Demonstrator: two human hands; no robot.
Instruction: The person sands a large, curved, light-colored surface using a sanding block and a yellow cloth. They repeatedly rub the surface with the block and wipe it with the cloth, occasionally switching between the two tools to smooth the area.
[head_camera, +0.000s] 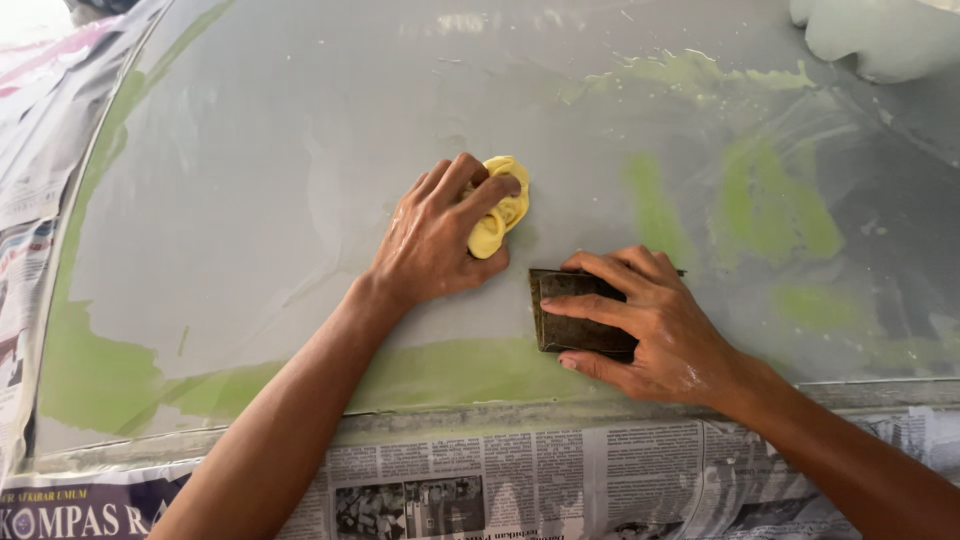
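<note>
My left hand (435, 235) squeezes a crumpled yellow cloth (502, 217) against a wet grey panel (250, 200) with patches of green filler. Just to its right, my right hand (655, 325) lies flat on a dark folded sheet of sandpaper (570, 315) and presses it onto the panel with spread fingers. Both hands are wet, and they sit about a hand's width apart near the panel's lower edge.
Newspaper (560, 480) masks the strip below the panel and also the left side (25, 200). Green filler streaks (770, 200) spread across the right part of the panel. A pale rounded shape (880, 35) sits at the top right.
</note>
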